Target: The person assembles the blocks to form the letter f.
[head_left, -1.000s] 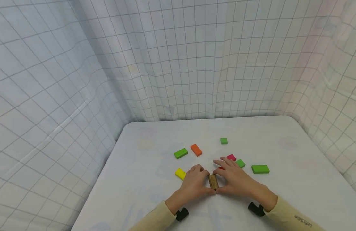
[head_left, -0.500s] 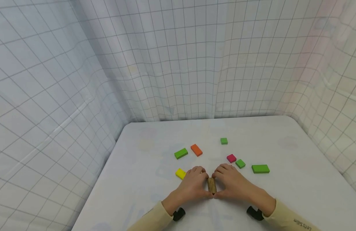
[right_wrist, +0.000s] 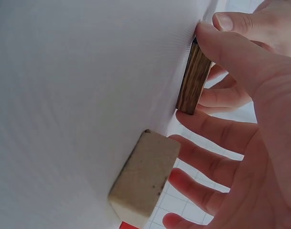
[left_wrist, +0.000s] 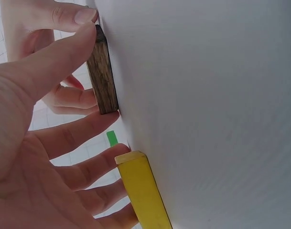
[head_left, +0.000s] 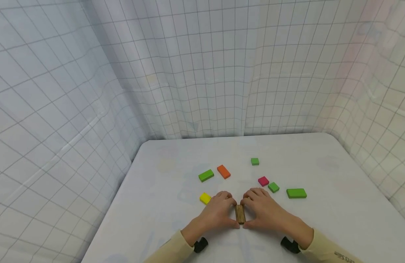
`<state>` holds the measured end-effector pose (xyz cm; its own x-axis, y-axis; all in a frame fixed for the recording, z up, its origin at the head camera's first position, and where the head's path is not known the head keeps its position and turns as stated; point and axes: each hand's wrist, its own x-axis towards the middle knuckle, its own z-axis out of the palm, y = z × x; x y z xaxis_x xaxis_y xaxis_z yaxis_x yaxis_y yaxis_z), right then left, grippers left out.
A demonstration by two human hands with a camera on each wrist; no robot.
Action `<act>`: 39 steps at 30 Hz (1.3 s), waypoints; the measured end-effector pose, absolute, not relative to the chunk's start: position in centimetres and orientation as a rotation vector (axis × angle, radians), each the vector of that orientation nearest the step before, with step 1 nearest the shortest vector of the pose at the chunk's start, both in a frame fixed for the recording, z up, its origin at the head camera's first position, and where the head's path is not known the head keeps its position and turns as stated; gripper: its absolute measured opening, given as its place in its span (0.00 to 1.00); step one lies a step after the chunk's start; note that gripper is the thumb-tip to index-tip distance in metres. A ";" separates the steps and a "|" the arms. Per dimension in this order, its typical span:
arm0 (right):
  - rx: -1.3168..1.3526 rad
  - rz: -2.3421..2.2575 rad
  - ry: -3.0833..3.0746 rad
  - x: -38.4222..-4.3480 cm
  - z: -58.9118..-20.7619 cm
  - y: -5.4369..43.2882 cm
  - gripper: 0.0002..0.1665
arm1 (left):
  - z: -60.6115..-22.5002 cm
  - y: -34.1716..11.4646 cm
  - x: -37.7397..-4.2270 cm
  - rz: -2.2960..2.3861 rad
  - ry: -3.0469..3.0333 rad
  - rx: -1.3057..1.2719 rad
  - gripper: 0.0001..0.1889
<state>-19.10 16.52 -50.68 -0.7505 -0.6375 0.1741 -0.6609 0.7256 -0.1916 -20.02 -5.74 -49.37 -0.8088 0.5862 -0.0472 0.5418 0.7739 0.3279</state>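
Both hands meet over a small brown wooden block (head_left: 240,214), which has a lengthwise line down its top. My left hand (head_left: 219,210) pinches it end to end, thumb at the near end and index finger at the far end, as the left wrist view shows. From the other side my right hand (head_left: 266,209) pinches it the same way; its striped grain shows in the right wrist view. Beside the left hand's other fingers lies a yellow block (left_wrist: 143,193). A cream block (right_wrist: 147,174) sits by the right hand's fingertips, mostly hidden by that hand in the head view.
Beyond the hands, a green block (head_left: 206,175) and an orange block (head_left: 223,171) lie to the left. Towards the right are a crimson block (head_left: 263,181), a small green block (head_left: 273,187) and a longer green block (head_left: 296,193). Another small green block (head_left: 255,161) lies farther back.
Both hands have drawn slightly towards the person with the brown block, which now lies straighter. The right hand's fingers have pulled back from near the crimson block.
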 end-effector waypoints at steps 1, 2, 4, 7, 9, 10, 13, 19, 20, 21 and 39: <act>1.065 0.370 -2.824 -19.1 -50.7 16.5 0.36 | -49.3 -5.8 -20.0 0.456 2.821 0.908 0.30; 1.062 0.371 -2.821 -19.1 -50.7 16.5 0.36 | -49.3 -5.9 -20.0 0.457 2.825 0.916 0.30; 1.061 0.373 -2.816 -19.1 -50.7 16.4 0.36 | -49.2 -6.0 -19.9 0.447 2.833 0.932 0.30; 1.057 0.373 -2.825 -19.0 -50.7 16.4 0.36 | -49.2 -6.1 -19.8 0.443 2.835 0.939 0.31; 1.058 0.369 -2.838 -18.9 -50.6 16.4 0.37 | -49.2 -6.1 -19.7 0.434 2.833 0.935 0.31; 1.058 0.366 -2.845 -18.9 -50.6 16.4 0.37 | -49.3 -6.1 -19.7 0.432 2.832 0.934 0.32; 1.050 0.361 -2.862 -18.8 -50.6 16.3 0.37 | -49.3 -6.0 -19.6 0.424 2.835 0.936 0.32; 1.041 0.370 -2.869 -18.8 -50.7 16.3 0.36 | -49.5 -6.0 -19.7 0.417 2.837 0.939 0.32; 1.039 0.368 -2.870 -18.7 -50.7 16.3 0.36 | -49.5 -6.0 -19.7 0.418 2.834 0.942 0.32; 1.037 0.367 -2.873 -18.7 -50.7 16.3 0.36 | -49.5 -6.0 -19.8 0.421 2.829 0.941 0.32; 1.042 0.371 -2.842 -18.4 -50.5 16.2 0.37 | -47.9 -8.0 -19.5 0.488 2.981 0.731 0.36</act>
<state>-18.40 16.22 -50.53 -0.7628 -0.6241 0.1690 -0.6466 0.7375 -0.1947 -19.45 -8.00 -47.86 -0.8889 0.4561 0.0417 0.4456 0.8401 0.3093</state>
